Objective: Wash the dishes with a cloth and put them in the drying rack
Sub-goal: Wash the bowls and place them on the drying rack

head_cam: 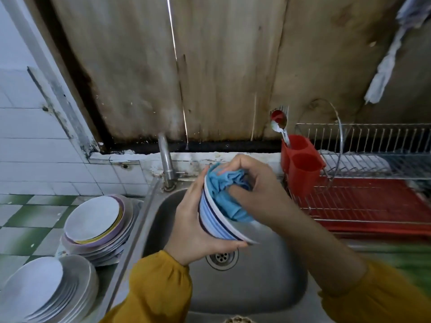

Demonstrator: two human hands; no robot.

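Over the steel sink (pixel 268 287) my left hand (pixel 193 227) grips a white bowl with blue stripes (pixel 214 217), tilted with its mouth toward the right. My right hand (pixel 251 180) holds a crumpled blue cloth (pixel 228 192) pressed inside the bowl. To the right stands a wire drying rack (pixel 373 159) on a red tray (pixel 377 206). Two stacks of plates wait on the left counter: a pastel stack (pixel 98 224) and a white stack (pixel 46 292).
A metal tap (pixel 166 159) rises behind the sink. A red cutlery holder (pixel 300 164) with spoons hangs on the rack's left end. The sink drain (pixel 222 257) lies below the bowl. A wooden board wall stands behind, white tiles at left.
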